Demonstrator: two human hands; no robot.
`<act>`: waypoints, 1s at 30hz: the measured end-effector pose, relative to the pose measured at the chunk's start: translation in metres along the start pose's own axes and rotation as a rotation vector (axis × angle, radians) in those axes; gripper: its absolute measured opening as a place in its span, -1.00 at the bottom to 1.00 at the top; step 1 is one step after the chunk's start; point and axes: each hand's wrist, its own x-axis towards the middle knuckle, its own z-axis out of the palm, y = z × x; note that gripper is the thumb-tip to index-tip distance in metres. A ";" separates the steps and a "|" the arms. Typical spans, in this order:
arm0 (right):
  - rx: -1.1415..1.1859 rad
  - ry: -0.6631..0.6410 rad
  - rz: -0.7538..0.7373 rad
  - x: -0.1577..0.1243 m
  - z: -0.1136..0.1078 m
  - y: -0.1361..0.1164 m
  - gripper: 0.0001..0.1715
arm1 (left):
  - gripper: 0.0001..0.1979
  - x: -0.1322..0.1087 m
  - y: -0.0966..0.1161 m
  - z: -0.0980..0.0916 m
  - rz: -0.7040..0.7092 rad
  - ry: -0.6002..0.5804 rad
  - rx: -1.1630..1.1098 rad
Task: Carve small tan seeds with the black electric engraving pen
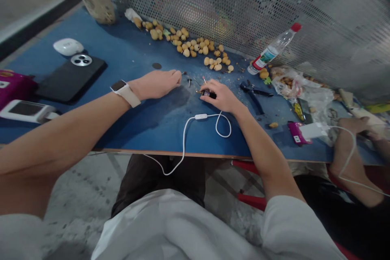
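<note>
Nearest the camera, a white shirt and dark trousers fill the lower middle of the view, above a concrete floor. Both bare forearms reach forward onto a blue table top with a wooden edge.

The right hand pinches a small dark cylinder between thumb and fingers, and a thin red-tipped pin rises just beside it. The left hand, wearing a smartwatch with a pale band, lies just left of the right hand. Its fingers are pressed together and curled down; whether they hold anything is too small to tell. Tiny metal parts lie between the hands. A white cable with an inline switch loops below them and drops over the table edge.

Black-handled pliers lie right of the right hand. On the left are a black phone, a white power bank, and a white earbud case.

Farther off, small tan fruits scatter along a perforated metal screen, near a plastic bottle with a red cap. At far right, a co-worker's hand rests by a crumpled plastic bag.
</note>
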 end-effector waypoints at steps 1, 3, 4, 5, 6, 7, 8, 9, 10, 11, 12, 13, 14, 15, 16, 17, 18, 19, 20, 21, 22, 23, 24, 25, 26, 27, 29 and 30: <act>-0.003 -0.004 0.002 0.000 0.000 -0.001 -0.48 | -0.67 0.000 0.003 0.000 0.026 0.010 -0.022; -0.010 -0.008 -0.001 0.000 0.000 -0.002 -0.49 | -0.65 0.000 0.009 -0.001 0.067 0.028 -0.047; -0.014 -0.007 -0.003 0.000 0.000 -0.002 -0.48 | -0.65 0.000 0.012 -0.001 0.084 0.032 -0.053; -0.017 -0.005 -0.004 0.001 0.001 -0.002 -0.47 | -0.66 0.000 0.013 -0.001 0.097 0.037 -0.059; -0.018 -0.004 -0.003 0.001 0.001 -0.002 -0.45 | -0.67 0.001 0.014 0.000 0.107 0.041 -0.067; -0.016 -0.003 -0.001 0.001 0.001 -0.002 -0.41 | -0.68 0.002 0.014 0.001 0.118 0.046 -0.077; -0.012 -0.002 0.002 0.001 0.002 -0.002 -0.38 | -0.69 0.002 0.014 0.001 0.130 0.052 -0.086; -0.008 -0.002 0.003 0.001 0.002 -0.002 -0.34 | -0.69 0.003 0.013 0.002 0.142 0.057 -0.095; -0.004 0.000 0.003 0.001 0.003 -0.001 -0.30 | -0.69 0.003 0.013 0.003 0.152 0.061 -0.102; -0.002 0.001 0.000 0.001 0.003 -0.001 -0.27 | -0.68 0.003 0.013 0.003 0.159 0.064 -0.106; -0.002 0.003 -0.003 0.001 0.003 -0.001 -0.25 | -0.68 0.003 0.014 0.003 0.163 0.064 -0.108; -0.002 0.003 -0.008 0.001 0.003 -0.001 -0.24 | -0.67 0.003 0.015 0.003 0.163 0.062 -0.109; -0.001 0.002 -0.014 0.001 0.004 -0.001 -0.24 | -0.67 0.003 0.017 0.002 0.159 0.059 -0.109; 0.001 0.001 -0.019 0.001 0.003 -0.001 -0.23 | -0.66 0.003 0.018 0.002 0.153 0.055 -0.108; 0.005 0.000 -0.023 0.001 0.003 -0.002 -0.22 | -0.66 0.002 0.019 0.002 0.148 0.050 -0.106; 0.009 -0.001 -0.025 0.001 0.003 -0.002 -0.21 | -0.66 0.002 0.020 0.001 0.143 0.046 -0.102; 0.012 -0.002 -0.025 0.001 0.003 -0.003 -0.21 | -0.65 0.003 0.021 0.001 0.140 0.042 -0.097; 0.015 -0.004 -0.023 0.001 0.003 -0.003 -0.20 | -0.65 0.003 0.022 0.001 0.140 0.037 -0.091; 0.016 -0.006 -0.020 0.001 0.002 -0.003 -0.20 | -0.64 0.003 0.021 0.001 0.143 0.032 -0.086; 0.016 -0.006 -0.017 0.000 0.002 -0.004 -0.20 | -0.65 0.003 0.021 0.001 0.145 0.029 -0.080; 0.015 -0.005 -0.016 0.000 0.002 -0.004 -0.21 | -0.65 0.002 0.020 0.002 0.147 0.024 -0.074; 0.014 -0.005 -0.016 0.000 0.002 -0.004 -0.22 | -0.66 0.002 0.020 0.002 0.149 0.020 -0.064; 0.012 -0.005 -0.016 0.000 0.002 -0.005 -0.23 | -0.66 0.002 0.019 0.002 0.151 0.016 -0.051; 0.010 -0.005 -0.015 0.000 0.002 -0.005 -0.24 | -0.65 0.002 0.019 0.003 0.153 0.019 -0.036; 0.007 -0.005 -0.014 0.000 0.002 -0.005 -0.24 | -0.63 0.002 0.019 0.004 0.157 0.027 -0.022; 0.004 -0.005 -0.010 0.000 0.002 -0.005 -0.23 | -0.61 0.003 0.020 0.005 0.163 0.040 -0.012; -0.004 -0.005 -0.005 0.001 0.003 -0.005 -0.20 | -0.58 0.006 0.023 0.008 0.166 0.081 -0.003; -0.008 -0.004 -0.003 0.001 0.003 -0.005 -0.18 | -0.57 0.009 0.025 0.010 0.160 0.098 -0.004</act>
